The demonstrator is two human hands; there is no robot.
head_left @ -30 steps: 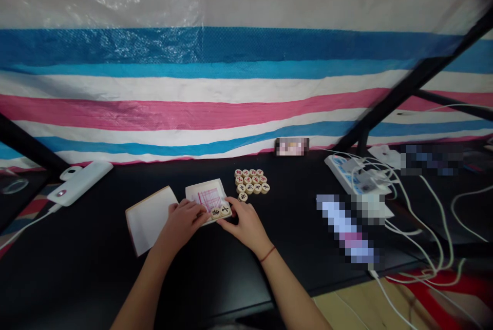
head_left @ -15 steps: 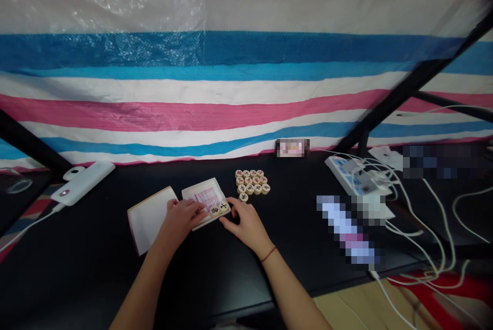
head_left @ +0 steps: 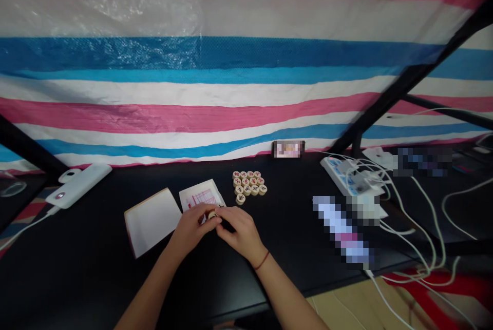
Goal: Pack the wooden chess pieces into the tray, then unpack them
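Filling the background, a striped tarpaulin [head_left: 231, 63] in pink, white and blue hangs behind a black counter [head_left: 96, 268], crossed on the right by a dark frame bar [head_left: 404, 78], with a patch of pale wooden floor [head_left: 346, 309] showing below the counter's near edge at lower right. Toward the right of the counter sit a white power strip [head_left: 341, 176] crowded with plugs and a tangle of white cables [head_left: 423, 217], next to a long pixelated object [head_left: 341, 230] that cannot be made out. At the left lies a white power bank [head_left: 79, 185] with a cable running off the counter's edge. Nearer the middle, a white booklet [head_left: 152, 222] lies flat and slightly askew, just beside a small square card [head_left: 200, 197] printed with a pink grid. Beyond the card, just apart from it, a tight cluster of round wooden chess pieces [head_left: 248, 183] with red and dark characters sits on the black surface. Both hands meet over the card's near edge. The left hand [head_left: 192, 227] is curled closed around a round wooden piece [head_left: 211, 214], only a sliver of which shows between the fingers. The right hand [head_left: 239, 232], with a thin red string bracelet [head_left: 262, 260] at its wrist, curls in against it, its fingers hiding whether it grips the piece too.
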